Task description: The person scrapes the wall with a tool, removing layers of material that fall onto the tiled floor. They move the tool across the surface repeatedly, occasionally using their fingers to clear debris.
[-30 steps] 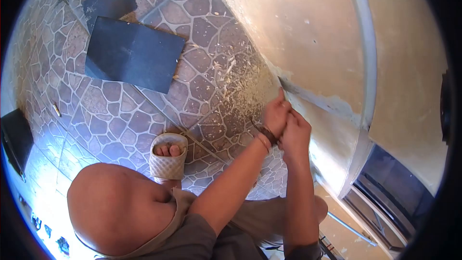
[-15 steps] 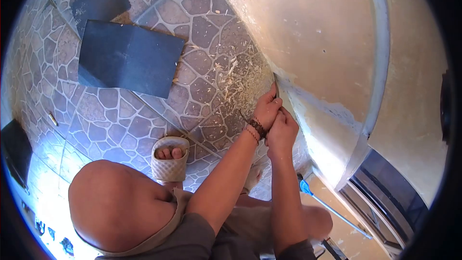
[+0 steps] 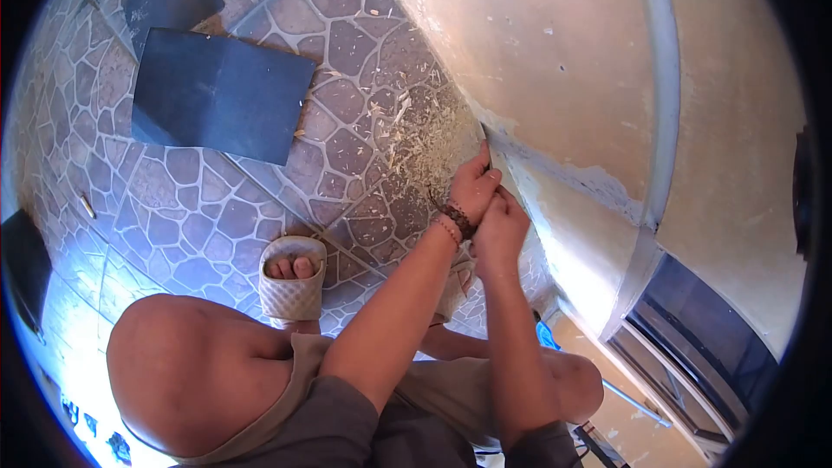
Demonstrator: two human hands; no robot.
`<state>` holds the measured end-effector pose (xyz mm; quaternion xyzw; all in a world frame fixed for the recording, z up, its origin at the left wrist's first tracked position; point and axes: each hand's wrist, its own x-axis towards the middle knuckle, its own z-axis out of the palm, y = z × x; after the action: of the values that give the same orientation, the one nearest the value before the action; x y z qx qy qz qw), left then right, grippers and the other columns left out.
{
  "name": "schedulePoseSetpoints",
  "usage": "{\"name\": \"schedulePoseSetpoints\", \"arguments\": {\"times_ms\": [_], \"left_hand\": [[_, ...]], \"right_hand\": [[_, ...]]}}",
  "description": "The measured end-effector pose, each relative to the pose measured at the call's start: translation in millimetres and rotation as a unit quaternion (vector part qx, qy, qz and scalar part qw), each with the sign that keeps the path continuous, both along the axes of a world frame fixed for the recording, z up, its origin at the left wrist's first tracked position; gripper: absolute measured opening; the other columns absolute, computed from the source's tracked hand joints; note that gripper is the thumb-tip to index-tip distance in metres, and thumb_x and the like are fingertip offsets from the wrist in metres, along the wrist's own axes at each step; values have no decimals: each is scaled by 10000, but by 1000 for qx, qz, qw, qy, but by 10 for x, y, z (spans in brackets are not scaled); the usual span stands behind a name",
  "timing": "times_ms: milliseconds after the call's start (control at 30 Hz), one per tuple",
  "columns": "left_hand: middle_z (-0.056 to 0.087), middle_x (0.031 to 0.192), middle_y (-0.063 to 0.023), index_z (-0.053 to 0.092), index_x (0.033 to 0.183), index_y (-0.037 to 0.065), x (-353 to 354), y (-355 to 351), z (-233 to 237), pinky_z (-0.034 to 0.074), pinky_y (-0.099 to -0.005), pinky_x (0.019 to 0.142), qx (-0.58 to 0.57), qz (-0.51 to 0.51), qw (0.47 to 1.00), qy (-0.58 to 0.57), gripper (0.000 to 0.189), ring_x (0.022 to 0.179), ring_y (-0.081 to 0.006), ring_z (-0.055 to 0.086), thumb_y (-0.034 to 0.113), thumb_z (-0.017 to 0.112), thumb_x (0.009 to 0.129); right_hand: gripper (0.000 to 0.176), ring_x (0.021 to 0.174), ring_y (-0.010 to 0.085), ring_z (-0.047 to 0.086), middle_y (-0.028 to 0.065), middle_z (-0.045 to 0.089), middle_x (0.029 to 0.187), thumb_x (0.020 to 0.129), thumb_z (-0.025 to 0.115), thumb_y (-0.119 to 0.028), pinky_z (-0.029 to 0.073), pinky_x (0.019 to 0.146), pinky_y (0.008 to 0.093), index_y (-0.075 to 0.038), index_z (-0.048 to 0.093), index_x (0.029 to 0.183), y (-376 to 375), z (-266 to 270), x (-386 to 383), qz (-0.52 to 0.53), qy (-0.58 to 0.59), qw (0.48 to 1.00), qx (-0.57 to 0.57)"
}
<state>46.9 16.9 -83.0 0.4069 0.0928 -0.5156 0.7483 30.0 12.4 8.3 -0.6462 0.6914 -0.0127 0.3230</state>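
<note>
My left hand [image 3: 473, 191], with a dark beaded bracelet and a red cord at the wrist, is closed low beside the wall. Against it, my right hand [image 3: 503, 230] is also closed, just nearer to me. A thin dark-bladed tool [image 3: 484, 131] sticks out past the left fingers, its tip close to the base of the wall. Both hands wrap its hidden grip, so its exact kind does not show. Pale wood shavings [image 3: 425, 143] lie scattered on the floor to the left of the hands.
Two dark sheets [image 3: 221, 95] lie on the stone-patterned floor [image 3: 186, 208]. A plastered wall [image 3: 563, 26] rises on the right, with a dark-paned frame [image 3: 693, 329] below. My sandalled foot [image 3: 293, 282] stands left of my arms. A blue-handled pole [image 3: 633, 400] lies behind my knee.
The view has shifted slightly, so the floor and wall appear farther left. Both hands keep their grip by the wall base, and less of the blade shows. My knee now covers more of the blue pole.
</note>
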Motion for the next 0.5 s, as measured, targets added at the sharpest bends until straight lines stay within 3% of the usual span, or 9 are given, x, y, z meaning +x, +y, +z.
{"name": "schedulePoseSetpoints", "arguments": {"times_ms": [100, 233, 267, 367, 433, 467, 500], "left_hand": [[619, 853, -77, 353, 1380, -33, -64, -4, 63, 464, -246, 695, -9, 2, 1000, -6, 573, 754, -92, 526, 61, 503, 834], [626, 875, -65, 383, 1371, -25, -20, -75, 56, 467, -246, 710, -24, 37, 998, -36, 550, 776, -91, 534, 56, 492, 838], [628, 873, -81, 413, 1348, -25, 90, 10, 88, 470, -249, 718, -17, -24, 1000, 10, 520, 774, -101, 542, 59, 487, 841], [590, 961, 31, 464, 1331, 30, 51, 0, 117, 442, -198, 699, -80, 23, 995, 62, 489, 799, -44, 498, 9, 453, 843], [599, 954, 27, 488, 1304, 32, 2, -19, 226, 445, -201, 700, -5, -30, 999, -26, 465, 799, -48, 507, 4, 452, 841], [603, 950, 25, 499, 1290, 33, -23, -34, 274, 446, -203, 700, 34, -53, 996, -66, 453, 798, -50, 512, 2, 451, 840], [613, 920, -44, 496, 1269, 3, -46, -65, 170, 455, -235, 717, 21, -46, 998, -36, 435, 801, -85, 537, 33, 474, 836]], "right_hand": [[327, 932, 266, 639, 231, 658, 994, 889, 457, -135, 471, 842, 330, 65, 620, 1091, 21, 24, -53, 34, -10, 999, -19], [337, 936, 281, 638, 239, 655, 994, 889, 451, -152, 468, 847, 330, 55, 623, 1091, 16, 165, 33, -28, -17, 999, 18], [337, 934, 275, 639, 233, 658, 985, 893, 445, -154, 471, 841, 328, 52, 626, 1088, 23, 70, 43, -21, 6, 1000, 10], [332, 859, 238, 637, 196, 668, 940, 905, 441, -166, 482, 771, 330, 43, 642, 1068, 37, 142, 46, -26, -8, 999, 19], [330, 725, 216, 637, 170, 670, 879, 911, 440, -173, 499, 649, 329, 35, 650, 1058, 52, 290, 34, -10, -20, 1000, 6], [322, 609, 177, 562, 122, 617, 777, 919, 439, -179, 431, 540, 309, 27, 645, 1056, 13, 281, 85, -31, -20, 999, 34], [315, 493, 137, 487, 74, 564, 676, 928, 437, -186, 364, 431, 289, 18, 640, 1054, -41, 256, 138, -53, -18, 996, 62]]}}
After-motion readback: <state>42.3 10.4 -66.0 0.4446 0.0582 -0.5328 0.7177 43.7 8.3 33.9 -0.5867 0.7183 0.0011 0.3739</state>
